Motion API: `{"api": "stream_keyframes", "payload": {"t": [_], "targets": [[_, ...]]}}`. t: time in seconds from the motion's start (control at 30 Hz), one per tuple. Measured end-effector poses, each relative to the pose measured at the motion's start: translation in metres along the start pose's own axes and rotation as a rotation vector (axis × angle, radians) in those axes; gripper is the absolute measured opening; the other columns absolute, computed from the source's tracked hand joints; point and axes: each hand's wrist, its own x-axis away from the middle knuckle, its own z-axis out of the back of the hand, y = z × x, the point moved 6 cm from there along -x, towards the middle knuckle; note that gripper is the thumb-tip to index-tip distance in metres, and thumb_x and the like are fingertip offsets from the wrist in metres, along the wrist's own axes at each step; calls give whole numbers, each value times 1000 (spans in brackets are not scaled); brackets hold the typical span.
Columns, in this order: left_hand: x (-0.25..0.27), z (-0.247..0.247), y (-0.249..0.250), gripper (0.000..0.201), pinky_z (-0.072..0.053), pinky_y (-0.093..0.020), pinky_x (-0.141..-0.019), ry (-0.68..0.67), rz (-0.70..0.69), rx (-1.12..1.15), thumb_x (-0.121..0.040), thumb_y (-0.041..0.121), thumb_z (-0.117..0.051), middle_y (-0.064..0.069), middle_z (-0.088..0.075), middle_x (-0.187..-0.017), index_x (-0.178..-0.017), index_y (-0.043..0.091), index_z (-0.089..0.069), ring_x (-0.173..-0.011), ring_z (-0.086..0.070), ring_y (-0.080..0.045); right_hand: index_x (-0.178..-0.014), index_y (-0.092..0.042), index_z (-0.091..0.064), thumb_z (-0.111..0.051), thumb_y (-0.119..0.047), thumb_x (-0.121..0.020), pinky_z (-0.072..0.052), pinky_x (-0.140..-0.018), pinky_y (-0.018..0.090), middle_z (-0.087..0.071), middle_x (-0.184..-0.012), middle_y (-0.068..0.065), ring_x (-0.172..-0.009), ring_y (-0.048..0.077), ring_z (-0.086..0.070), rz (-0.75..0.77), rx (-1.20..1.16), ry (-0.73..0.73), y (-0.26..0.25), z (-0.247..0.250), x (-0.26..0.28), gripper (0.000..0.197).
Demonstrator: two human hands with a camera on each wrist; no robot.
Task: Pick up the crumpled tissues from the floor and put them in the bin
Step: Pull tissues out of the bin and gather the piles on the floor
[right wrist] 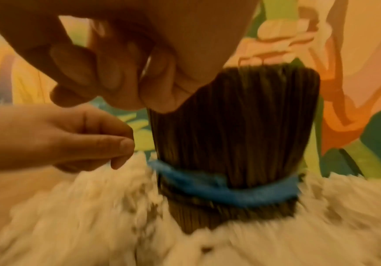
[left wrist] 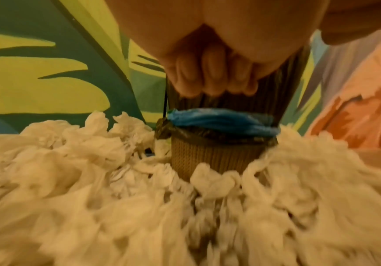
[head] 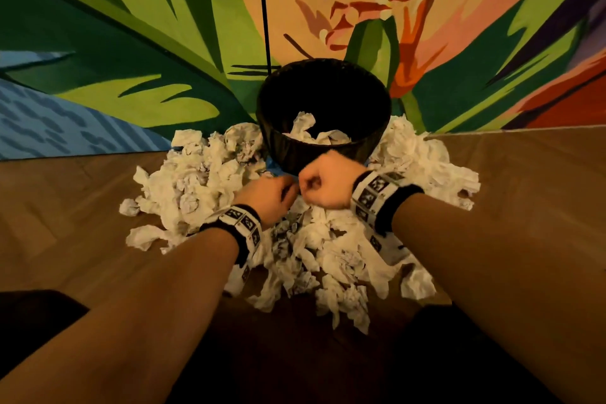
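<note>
Wooden floor [head: 82, 207] carries our tissue heap [head: 196, 180] around the black bin [head: 323, 141], some tissues [head: 308, 131] inside; left hand [head: 269, 198] and right hand [head: 324, 182] fingers curled, holding nothing visible

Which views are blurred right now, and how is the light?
Head view: mostly sharp, dim warm light, the bin inside is dark, bottom corners in shadow. Left wrist view: the tissues are smeared by motion, the left hand soft. Right wrist view: blurrier still, the right hand shadowed.
</note>
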Motion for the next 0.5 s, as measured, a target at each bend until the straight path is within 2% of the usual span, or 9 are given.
{"api": "stream_keyframes", "payload": {"t": [0.1, 0.17, 0.23, 0.3, 0.4, 0.47, 0.5], "targets": [[16, -53, -8, 27, -44, -29, -74, -314, 62, -22, -98, 24, -45, -8, -65, -106, -122, 24, -58, -97, -62, -29, -77, -30, -63, -56, -29, -84, -45, -66, 25, -52, -61, -11, -67, 15, -54, -126, 155, -274, 29, -58, 14, 10], [33, -82, -14, 39, -46, -27, -80, -437, 94, 34, -93, 15, -53, -5, -63, -112, -129, 27, -54, -101, -61, -25, -87, -31, -66, -54, -35, -84, -48, -73, 28, -55, -74, -12, -81, 18, -59, -237, 149, -358, 52, -92, 28, 13], [48, -101, -22, 49, -44, -22, -81, -493, 122, 27, -88, 14, -62, -2, -62, -118, -133, 31, -52, -103, -60, -21, -97, -33, -65, -57, -39, -81, -51, -79, 30, -60, -92, -7, -93, 20, -60, -361, 72, -389, 71, -123, 43, 19], [60, -116, -30, 55, -42, -22, -82, -522, 124, -37, -83, 21, -70, 1, -59, -121, -132, 36, -51, -106, -59, -20, -103, -35, -60, -65, -44, -78, -52, -81, 33, -62, -106, -2, -93, 21, -58, -411, 38, -451, 79, -153, 56, 27], [66, -125, -35, 55, -47, -29, -84, -552, 112, -149, -83, 20, -68, 1, -59, -124, -130, 42, -50, -106, -60, -22, -107, -31, -50, -71, -64, -65, -52, -79, 36, -60, -110, 1, -90, 24, -57, -402, 101, -573, 80, -185, 76, 58], [65, -127, -35, 49, -51, -33, -85, -556, 112, -193, -82, 24, -68, 0, -59, -123, -124, 42, -51, -104, -60, -23, -111, -26, -48, -69, -75, -58, -50, -80, 35, -58, -110, 3, -95, 29, -59, -394, 160, -566, 79, -194, 85, 75], [65, -128, -34, 44, -52, -33, -84, -551, 110, -215, -81, 27, -68, 1, -59, -122, -120, 42, -52, -104, -61, -23, -114, -24, -49, -69, -74, -61, -48, -80, 35, -59, -113, 5, -99, 31, -59, -396, 170, -539, 78, -197, 87, 76]]}}
